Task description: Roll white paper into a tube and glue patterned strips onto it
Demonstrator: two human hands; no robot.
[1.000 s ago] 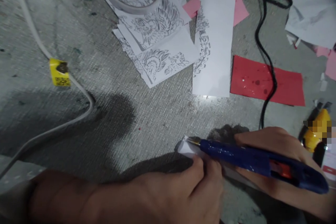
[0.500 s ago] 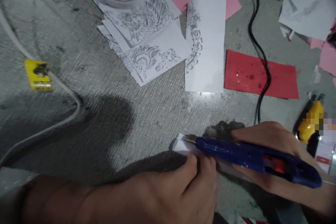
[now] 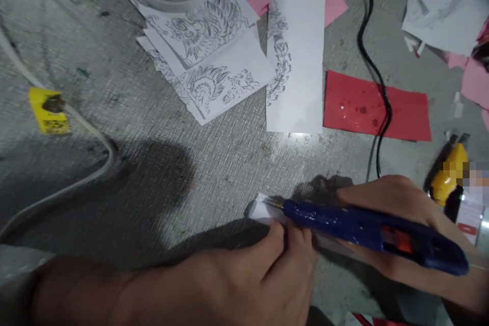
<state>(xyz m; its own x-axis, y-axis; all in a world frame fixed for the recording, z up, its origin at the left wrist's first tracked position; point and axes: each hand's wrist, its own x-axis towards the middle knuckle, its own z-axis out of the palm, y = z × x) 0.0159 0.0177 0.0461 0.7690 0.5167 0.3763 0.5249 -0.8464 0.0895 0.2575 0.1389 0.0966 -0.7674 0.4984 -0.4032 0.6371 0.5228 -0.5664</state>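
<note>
While the left hand point(image 3: 277, 277) pinches a white slip point(image 3: 261, 211), the right hand point(image 3: 399, 197) grips a blue tool point(image 3: 367, 232).
The slip lies on the grey surface point(image 3: 221, 163), its end showing past the left fingertips, the tool's metal tip point(image 3: 277, 204) over it (whether the two touch, I cannot tell); beyond the hands, a black cord point(image 3: 367, 53) crosses a red paper strip point(image 3: 353, 107), with white sheets of line drawings point(image 3: 208, 84) left of it.

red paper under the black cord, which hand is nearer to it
Right. The right hand, gripping the blue tool, is just below the red paper in the picture; the left hand is farther off, lower and to the left.
</note>
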